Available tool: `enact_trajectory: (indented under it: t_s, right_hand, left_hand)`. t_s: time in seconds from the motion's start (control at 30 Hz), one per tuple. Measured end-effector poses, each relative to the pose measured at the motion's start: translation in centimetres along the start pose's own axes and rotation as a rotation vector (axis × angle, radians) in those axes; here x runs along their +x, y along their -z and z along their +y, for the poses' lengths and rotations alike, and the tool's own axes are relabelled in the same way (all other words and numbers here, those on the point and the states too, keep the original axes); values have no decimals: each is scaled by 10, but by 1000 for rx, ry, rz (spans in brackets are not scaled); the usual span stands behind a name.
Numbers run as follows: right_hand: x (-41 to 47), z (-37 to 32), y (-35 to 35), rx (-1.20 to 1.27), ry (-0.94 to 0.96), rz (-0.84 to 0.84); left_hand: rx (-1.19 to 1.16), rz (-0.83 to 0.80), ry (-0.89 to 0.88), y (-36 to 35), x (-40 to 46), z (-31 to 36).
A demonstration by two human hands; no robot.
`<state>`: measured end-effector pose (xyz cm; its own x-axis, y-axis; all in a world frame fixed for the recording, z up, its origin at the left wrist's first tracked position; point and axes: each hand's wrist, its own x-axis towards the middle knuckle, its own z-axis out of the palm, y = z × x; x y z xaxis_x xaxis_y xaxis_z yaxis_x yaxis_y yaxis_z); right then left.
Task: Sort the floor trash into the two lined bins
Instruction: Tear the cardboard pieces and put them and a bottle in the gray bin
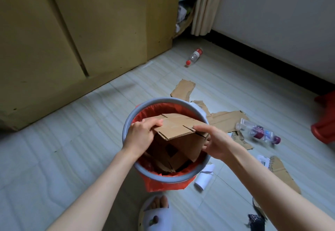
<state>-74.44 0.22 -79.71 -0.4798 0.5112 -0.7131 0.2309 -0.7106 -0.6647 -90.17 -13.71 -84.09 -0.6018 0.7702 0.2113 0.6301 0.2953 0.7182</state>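
A grey round bin (126, 122) with a red liner stands on the floor in front of me, holding several cardboard pieces. Over its opening, both hands hold a folded cardboard piece (178, 127). My left hand (141, 134) grips its left edge with the thumb on top. At the right edge, my right hand (215, 141) pinches the piece, index finger along its top. More cardboard scraps (226, 120) lie on the floor behind and right of the bin. A clear bottle with a purple label (257, 131) lies at the right, and a red-capped bottle (194, 56) lies farther back.
A tall yellow-brown cupboard (72, 40) fills the left and back. A white wall with a dark skirting runs along the right. A red plastic thing (324, 122) sits at the right edge. White paper scraps (204, 176) lie beside the bin. My slippered foot (155, 212) is below.
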Motion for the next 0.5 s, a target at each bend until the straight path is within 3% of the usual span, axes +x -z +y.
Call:
enact_trajectory:
  t_s: [0.1, 0.17, 0.2, 0.23, 0.3, 0.37, 0.5]
  right_hand:
    - [5, -1, -6, 105, 93, 127]
    - [9, -5, -9, -128, 266, 193]
    - [7, -7, -12, -271, 358, 193]
    - [2, -11, -16, -389, 444, 177]
    - [-8, -20, -24, -587, 591, 113]
    - [-15, -27, -32, -789, 726, 63]
    - [-27, -35, -46, -1014, 867, -13]
  left_hand:
    - [140, -331, -8, -5, -6, -7]
    - [127, -602, 29, -9, -14, -12]
    - [84, -633, 30, -8, -16, -10]
    - [26, -572, 8, -5, -14, -8]
    - [-15, -282, -48, 6, -3, -1]
    - [80, -74, -102, 20, 11, 9]
    - [222, -124, -65, 35, 28, 29]
